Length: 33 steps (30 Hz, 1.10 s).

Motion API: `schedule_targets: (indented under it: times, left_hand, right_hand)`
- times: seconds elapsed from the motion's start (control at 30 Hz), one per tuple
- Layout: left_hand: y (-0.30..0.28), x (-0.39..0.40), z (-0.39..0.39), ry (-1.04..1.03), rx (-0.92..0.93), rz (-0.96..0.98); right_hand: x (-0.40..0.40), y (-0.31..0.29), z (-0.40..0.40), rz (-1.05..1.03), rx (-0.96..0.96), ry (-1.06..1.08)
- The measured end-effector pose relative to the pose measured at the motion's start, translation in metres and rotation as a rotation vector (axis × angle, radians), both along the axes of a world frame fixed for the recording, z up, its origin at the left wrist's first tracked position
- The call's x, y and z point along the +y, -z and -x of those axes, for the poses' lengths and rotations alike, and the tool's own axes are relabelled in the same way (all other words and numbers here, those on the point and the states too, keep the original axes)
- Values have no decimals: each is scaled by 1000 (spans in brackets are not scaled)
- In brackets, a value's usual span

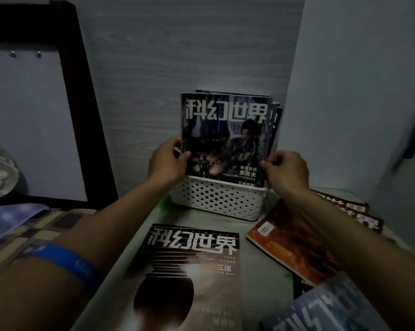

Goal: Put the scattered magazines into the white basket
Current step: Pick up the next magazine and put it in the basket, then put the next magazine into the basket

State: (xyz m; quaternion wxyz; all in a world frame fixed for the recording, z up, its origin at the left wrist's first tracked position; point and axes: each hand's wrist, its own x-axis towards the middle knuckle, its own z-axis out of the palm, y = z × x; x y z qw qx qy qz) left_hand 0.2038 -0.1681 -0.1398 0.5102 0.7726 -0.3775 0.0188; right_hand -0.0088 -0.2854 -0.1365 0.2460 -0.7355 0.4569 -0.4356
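While my left hand [167,161] and right hand [286,170] pinch the side edges of the dark glossy magazine [225,137] standing upright at frame centre in the white perforated plastic basket [216,199], I should lower it evenly, flush against those behind.
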Motion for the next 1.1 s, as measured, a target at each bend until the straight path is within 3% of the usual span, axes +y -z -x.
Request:
schedule_targets:
  times: [0.13, 0.33, 0.4, 0.47, 0.53, 0.6, 0.67, 0.73, 0.77, 0.9, 0.93, 1.0, 1.1]
  left_hand:
    - [12, -3, -2, -137, 78, 58]
    - [22, 34, 27, 175, 114, 74]
    - [33, 70, 39, 203, -7, 3]
    - [46, 116, 50, 146, -240, -169]
    - [55, 163, 58, 36, -543, -410]
    - [57, 199, 68, 10, -638, -592]
    - [59, 216, 82, 49, -571, -684]
    - [61, 219, 101, 102, -441, -687]
    - [60, 217, 108, 94, -275, -622]
    - [34, 216, 100, 84, 755, -120]
    - [30, 220, 100, 147, 834, -110]
    - [32, 229, 106, 256, 790, -159]
    - [40, 240, 117, 312, 713, -75]
  right_hand:
    - [-1, 7, 2, -33, -63, -7]
    - [41, 4, 27, -97, 69, -333]
    - [72, 11, 43, 10, 123, -380]
    - [110, 22, 63, 166, 228, -394]
    - [143, 31, 80, 223, 418, -424]
    - [165, 37, 87, 151, 712, -439]
    - [178, 39, 84, 61, 918, -425]
    - [187, 36, 77, -51, 860, -445]
    - [190, 34, 74, -121, 794, -449]
    - [191, 28, 74, -349, 642, -438]
    - [191, 26, 77, -387, 634, -441]
    - [189, 25, 84, -483, 589, -439]
    - [188, 23, 92, -681, 355, -455]
